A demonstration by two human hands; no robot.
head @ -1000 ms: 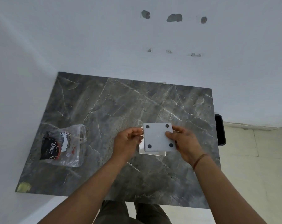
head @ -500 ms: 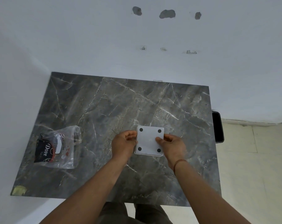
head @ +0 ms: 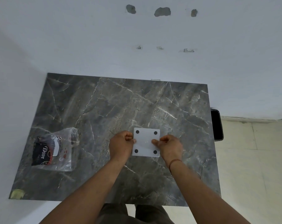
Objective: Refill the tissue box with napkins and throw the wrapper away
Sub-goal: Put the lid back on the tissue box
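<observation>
Arms: two bare forearms are seen coming up from the bottom edge, over the near side of the table.
Wrist band: a thin brown band [head: 175, 162] is worn round the right wrist.
Left hand: the left hand [head: 121, 145] is curled shut, and the left edge of the tissue box is pinched by its fingertips.
Right hand: the right hand [head: 170, 146] is curled shut too, and the right side of the box is pinched by it.
Tissue box: the tissue box [head: 146, 143] is seen upside down, with its flat white bottom up. It is square with soft round corners, smooth like plastic, and four small black round feet are set near its corners. It is held between both hands over the middle of the table, a bit to the right.
Table: the table [head: 104, 110] is a big flat rectangle, dark grey like marble, shiny, with thin white cracks drawn across it.
Wrapper: a crinkly clear plastic wrapper [head: 54, 149] is laid on the left side of the table, well apart from the hands. The word "Dove" is printed on its dark part.
Tape: a small yellowish bit [head: 17, 194] is stuck at the near left corner.
Bin: a black bin [head: 217, 125] is partly hidden behind the table's right edge, on pale floor tiles.
Wall: a plain white wall [head: 72, 38] is seen behind, with rough grey chipped spots.
</observation>
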